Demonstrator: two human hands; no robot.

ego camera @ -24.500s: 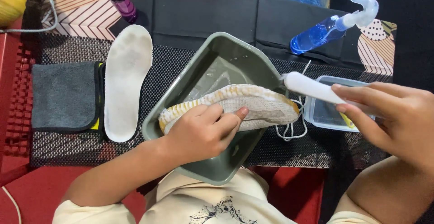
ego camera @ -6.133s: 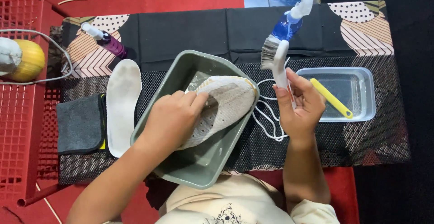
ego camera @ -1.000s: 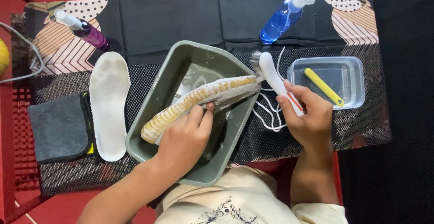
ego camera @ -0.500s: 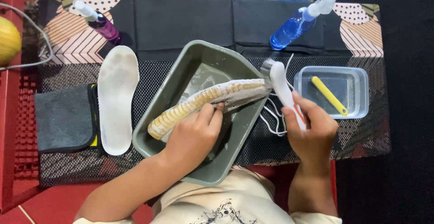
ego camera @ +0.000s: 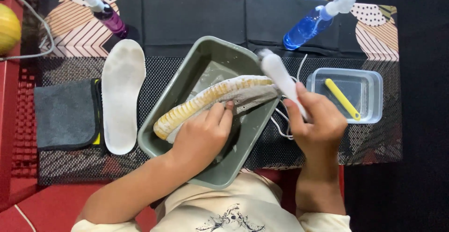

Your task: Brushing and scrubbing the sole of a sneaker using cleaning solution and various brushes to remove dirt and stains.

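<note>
A pale shoe with a yellowish ribbed sole (ego camera: 220, 96) lies on its side across a grey-green tray (ego camera: 196, 68). My left hand (ego camera: 203, 136) grips the shoe from the near side and holds it over the tray. My right hand (ego camera: 315, 122) is closed on the handle of a white brush (ego camera: 278, 73), whose head rests against the shoe's right end at the tray's rim. White laces (ego camera: 280, 126) trail from the shoe onto the mat beside my right hand.
A white insole (ego camera: 122, 94) and a folded grey cloth (ego camera: 65, 112) lie left of the tray. A clear tub (ego camera: 369, 80) holding a yellow tool (ego camera: 342, 98) stands at the right. A blue spray bottle (ego camera: 315, 19) and a purple one (ego camera: 105, 14) lie at the back.
The shoe was turned from upper-up onto its side, showing the sole. My right hand brought the brush down from the air to the shoe's right end.
</note>
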